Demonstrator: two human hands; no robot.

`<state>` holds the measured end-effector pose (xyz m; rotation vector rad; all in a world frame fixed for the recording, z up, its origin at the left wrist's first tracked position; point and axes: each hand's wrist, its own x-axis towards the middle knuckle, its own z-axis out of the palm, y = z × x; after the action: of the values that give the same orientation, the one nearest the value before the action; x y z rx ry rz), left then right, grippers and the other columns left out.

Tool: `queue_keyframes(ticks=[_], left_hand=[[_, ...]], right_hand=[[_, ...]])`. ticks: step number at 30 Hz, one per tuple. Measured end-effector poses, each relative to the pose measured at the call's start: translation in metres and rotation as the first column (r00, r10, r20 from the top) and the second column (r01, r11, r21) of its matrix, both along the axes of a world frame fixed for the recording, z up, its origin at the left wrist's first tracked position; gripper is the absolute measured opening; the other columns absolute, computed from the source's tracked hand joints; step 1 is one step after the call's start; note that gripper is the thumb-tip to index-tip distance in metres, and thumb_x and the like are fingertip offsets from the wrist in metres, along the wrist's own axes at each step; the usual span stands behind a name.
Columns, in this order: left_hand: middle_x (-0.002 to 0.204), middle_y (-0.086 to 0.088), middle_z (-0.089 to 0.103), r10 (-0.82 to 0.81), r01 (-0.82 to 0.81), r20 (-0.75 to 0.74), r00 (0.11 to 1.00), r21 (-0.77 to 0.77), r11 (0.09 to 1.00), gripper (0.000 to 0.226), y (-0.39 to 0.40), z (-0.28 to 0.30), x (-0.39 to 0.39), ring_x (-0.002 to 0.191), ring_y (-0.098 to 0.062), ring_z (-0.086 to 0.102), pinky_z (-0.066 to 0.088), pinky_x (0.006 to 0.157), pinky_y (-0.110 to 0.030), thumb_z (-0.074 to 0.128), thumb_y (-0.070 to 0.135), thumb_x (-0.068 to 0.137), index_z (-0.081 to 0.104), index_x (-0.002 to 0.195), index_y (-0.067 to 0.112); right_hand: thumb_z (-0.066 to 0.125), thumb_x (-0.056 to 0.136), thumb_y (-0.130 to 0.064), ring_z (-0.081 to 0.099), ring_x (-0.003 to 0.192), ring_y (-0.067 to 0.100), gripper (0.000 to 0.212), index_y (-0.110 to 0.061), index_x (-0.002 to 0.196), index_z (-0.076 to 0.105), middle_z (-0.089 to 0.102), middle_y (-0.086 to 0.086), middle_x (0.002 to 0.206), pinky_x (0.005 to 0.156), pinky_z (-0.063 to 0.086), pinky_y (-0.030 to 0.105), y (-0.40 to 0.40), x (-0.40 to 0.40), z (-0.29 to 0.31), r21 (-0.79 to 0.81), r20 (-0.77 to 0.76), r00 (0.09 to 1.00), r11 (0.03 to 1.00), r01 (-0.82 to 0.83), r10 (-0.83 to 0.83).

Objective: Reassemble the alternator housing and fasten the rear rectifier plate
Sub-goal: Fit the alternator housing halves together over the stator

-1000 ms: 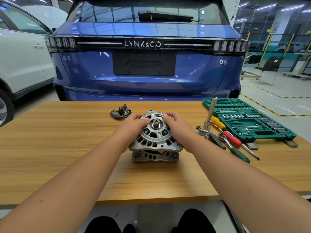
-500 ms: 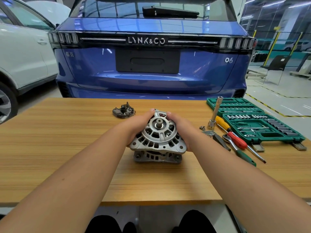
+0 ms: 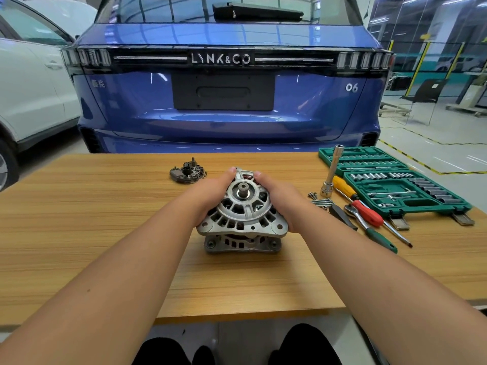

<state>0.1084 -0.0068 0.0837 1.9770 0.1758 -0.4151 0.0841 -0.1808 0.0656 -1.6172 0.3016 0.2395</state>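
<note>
Ribbed cast-aluminium alternator housing [image 3: 241, 214] at centre of wooden table [image 3: 79, 233], upper half tilted over lower half, clasped by left hand [image 3: 210, 194] and right hand [image 3: 280, 198], fingers curled round far rim. Fingertips and seam at back hidden. Dark rectifier plate [image 3: 187, 172] apart, behind left; detail indistinct.
</note>
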Motion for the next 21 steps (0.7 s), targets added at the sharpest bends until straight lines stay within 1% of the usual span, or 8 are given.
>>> queue_keyframes(ticks=[4,7,8,11,12,15,18,21], left_hand=[[0.085,-0.009,0.079,-0.037,0.036,-0.032,0.999,-0.015,0.999,0.077,0.003,0.004,-0.003,0.076,-0.029,0.077,0.061,0.085,-0.047,0.046,0.083,0.084,0.07,0.108,0.013],[0.085,-0.01,0.078,-0.059,0.065,-0.124,0.99,0.045,0.997,0.092,0.011,0.007,-0.01,0.076,-0.03,0.076,0.061,0.075,-0.045,0.044,0.094,0.072,0.067,0.107,0.011],[0.09,-0.011,0.077,-0.047,0.057,-0.15,0.987,0.062,0.996,0.099,0.014,0.005,-0.012,0.082,-0.032,0.075,0.059,0.075,-0.047,0.043,0.097,0.067,0.062,0.11,0.01],[0.132,-0.015,0.063,0.014,-0.008,-0.183,0.983,0.035,0.999,0.107,0.018,-0.003,-0.022,0.122,-0.043,0.055,0.041,0.097,-0.07,0.046,0.1,0.061,0.049,0.138,0.026],[0.136,-0.014,0.061,0.029,-0.026,-0.157,0.987,0.021,0.999,0.107,0.017,-0.006,-0.025,0.125,-0.043,0.053,0.041,0.098,-0.07,0.045,0.1,0.062,0.048,0.14,0.027],[0.105,-0.007,0.076,0.1,-0.101,-0.063,0.993,-0.015,0.995,0.095,0.014,-0.013,-0.027,0.098,-0.031,0.071,0.058,0.078,-0.046,0.045,0.097,0.066,0.065,0.119,0.02],[0.071,0.001,0.076,0.101,-0.101,-0.019,0.995,-0.03,0.994,0.081,0.013,-0.013,-0.027,0.054,-0.014,0.072,0.051,0.042,-0.021,0.047,0.092,0.074,0.07,0.102,0.019],[0.073,0.003,0.077,0.076,-0.076,0.001,0.997,0.009,0.997,0.082,0.013,-0.016,-0.024,0.06,-0.016,0.072,0.046,0.051,-0.026,0.043,0.094,0.073,0.071,0.101,0.021]], right_hand=[[0.065,0.084,-0.066,0.077,0.079,0.032,0.059,-0.013,0.107,0.07,0.078,0.009,0.088,0.085,0.06,0.053,0.003,-0.005,0.0,-0.03,0.03,0.999,0.999,0.041,-0.04],[0.063,0.081,-0.073,0.076,0.081,0.032,0.065,-0.014,0.109,0.069,0.078,0.008,0.087,0.088,0.059,0.053,0.002,-0.009,0.003,-0.089,-0.012,0.998,0.994,0.064,-0.066],[0.062,0.08,-0.076,0.076,0.085,0.033,0.068,-0.015,0.11,0.068,0.079,0.009,0.089,0.091,0.057,0.054,0.002,-0.011,0.004,-0.073,-0.057,0.997,0.996,0.049,-0.053],[0.057,0.077,-0.082,0.072,0.097,0.035,0.076,-0.019,0.12,0.065,0.077,0.01,0.104,0.098,0.05,0.055,0.006,-0.016,0.004,-0.053,-0.118,0.992,0.997,0.047,-0.053],[0.057,0.076,-0.083,0.07,0.101,0.035,0.081,-0.019,0.125,0.063,0.074,0.011,0.112,0.099,0.05,0.054,0.008,-0.017,0.003,-0.059,-0.109,0.991,0.996,0.071,-0.077],[0.055,0.074,-0.085,0.071,0.098,0.034,0.083,-0.017,0.121,0.065,0.074,0.01,0.109,0.095,0.055,0.051,0.012,-0.018,0.002,-0.108,-0.057,0.989,0.986,0.127,-0.133],[0.056,0.075,-0.083,0.074,0.091,0.032,0.077,-0.014,0.107,0.068,0.077,0.009,0.098,0.092,0.057,0.05,0.01,-0.015,0.0,-0.133,-0.027,0.99,0.982,0.131,-0.136],[0.057,0.075,-0.082,0.075,0.085,0.03,0.076,-0.015,0.108,0.068,0.078,0.008,0.094,0.089,0.059,0.049,0.008,-0.012,-0.003,-0.138,-0.004,0.991,0.982,0.129,-0.13]])
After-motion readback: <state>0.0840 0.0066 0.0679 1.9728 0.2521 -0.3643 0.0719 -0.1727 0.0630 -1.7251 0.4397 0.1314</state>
